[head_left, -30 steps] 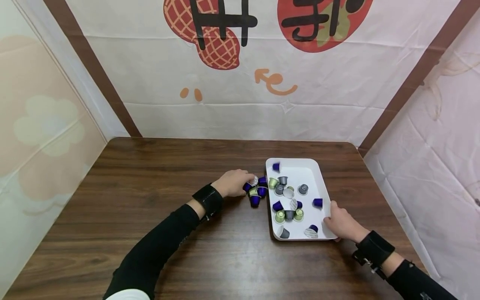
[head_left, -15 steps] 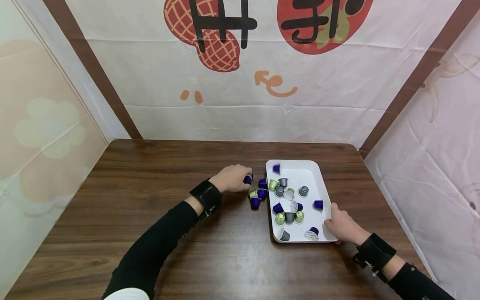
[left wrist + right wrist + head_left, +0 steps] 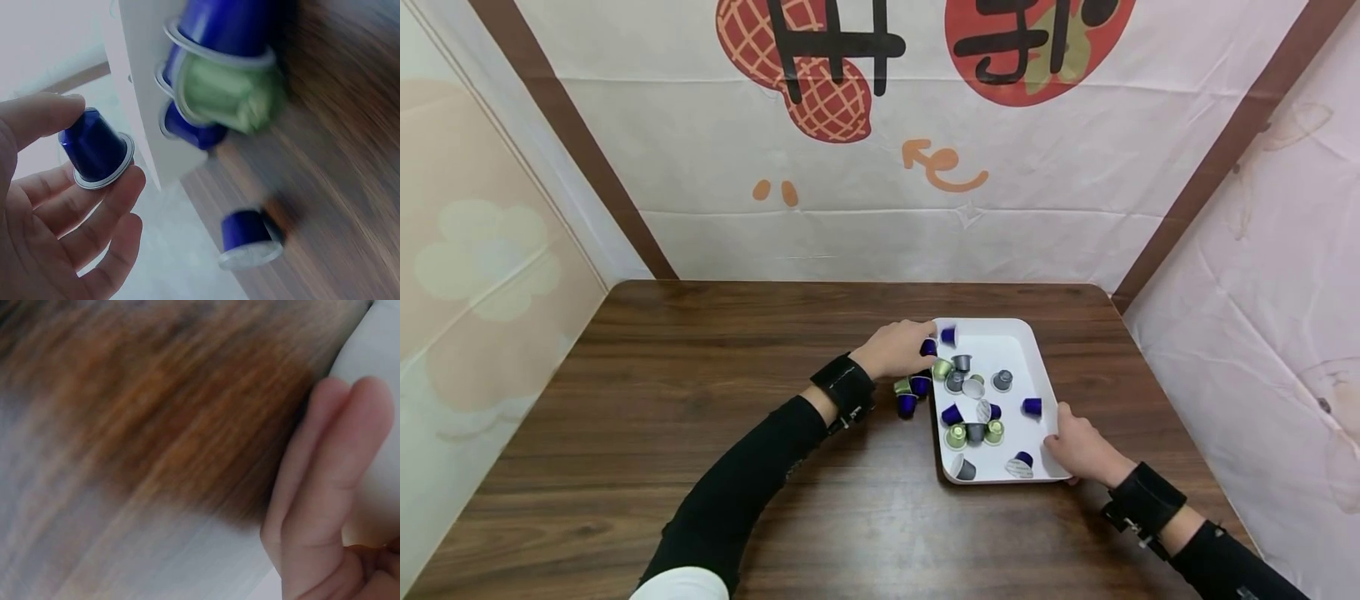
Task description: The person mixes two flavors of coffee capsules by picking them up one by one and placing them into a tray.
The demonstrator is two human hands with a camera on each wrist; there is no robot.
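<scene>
At the left, a dark-blue coffee capsule (image 3: pixel 97 150) is held by the left hand (image 3: pixel 897 348), pinched between thumb and half-curled fingers, at the far part of the left edge of the white tray (image 3: pixel 1011 343); whether it is over the rim or just outside cannot be told. It can be judged light, stiff-walled and rather slippery, the lidded face being likeliest to dent, so it is best taken by the tapered wall or rim (here the narrow end is met by the thumb). On the brown table (image 3: pixel 737 517), just near of that hand, a green capsule (image 3: pixel 902 386) and a loose blue capsule (image 3: pixel 907 407) are left in a small cluster. Farther right, green, blue and grey capsules are scattered inside the tray. Its near right corner is gripped by the right hand (image 3: pixel 1084 446), fingers bent around the edge.
</scene>
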